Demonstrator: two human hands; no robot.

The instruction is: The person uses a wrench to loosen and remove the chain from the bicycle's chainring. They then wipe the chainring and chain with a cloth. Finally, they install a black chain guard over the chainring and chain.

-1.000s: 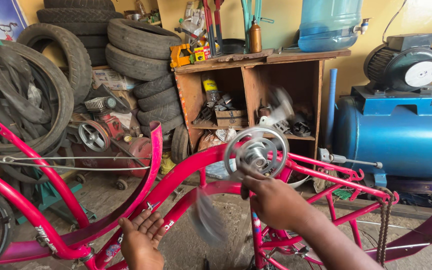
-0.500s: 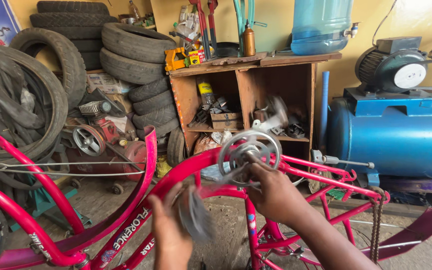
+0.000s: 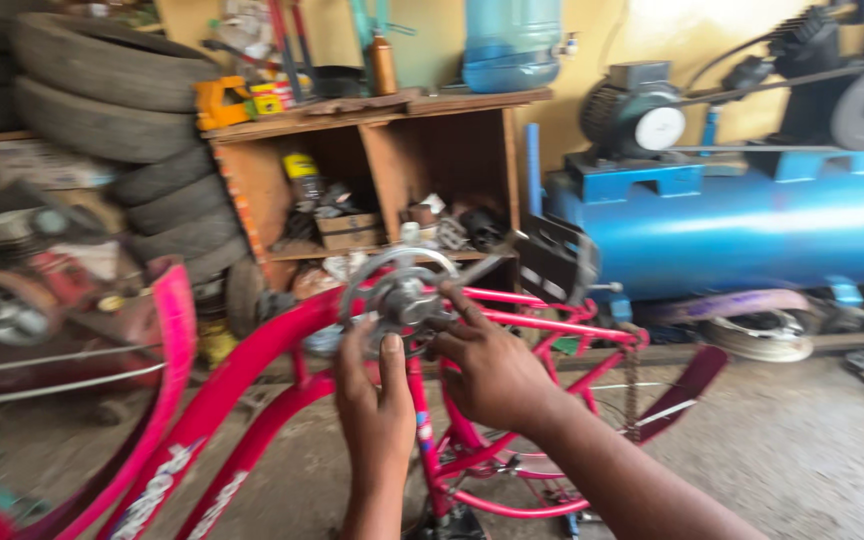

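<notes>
A pink bicycle frame (image 3: pixel 252 380) stands upside down in front of me. Its silver chainring (image 3: pixel 402 290) sits at the top, with a crank arm and a black pedal (image 3: pixel 557 258) sticking out to the right. My left hand (image 3: pixel 377 395) reaches up from below, its fingers on the lower edge of the chainring. My right hand (image 3: pixel 492 370) grips the hub and crank at the chainring's centre from the right. A chain (image 3: pixel 634 390) hangs loose at the frame's rear.
A wooden shelf (image 3: pixel 382 170) full of parts stands behind the bicycle. Stacked tyres (image 3: pixel 112 110) lie to the left, a blue air compressor (image 3: pixel 752 220) to the right. A pink mudguard (image 3: pixel 177 340) curves up at the left. Bare concrete floor (image 3: pixel 802 450) lies at the right.
My left hand has risen from low by the frame onto the chainring. The right hand has stayed at the crank. The camera has moved closer and to the right.
</notes>
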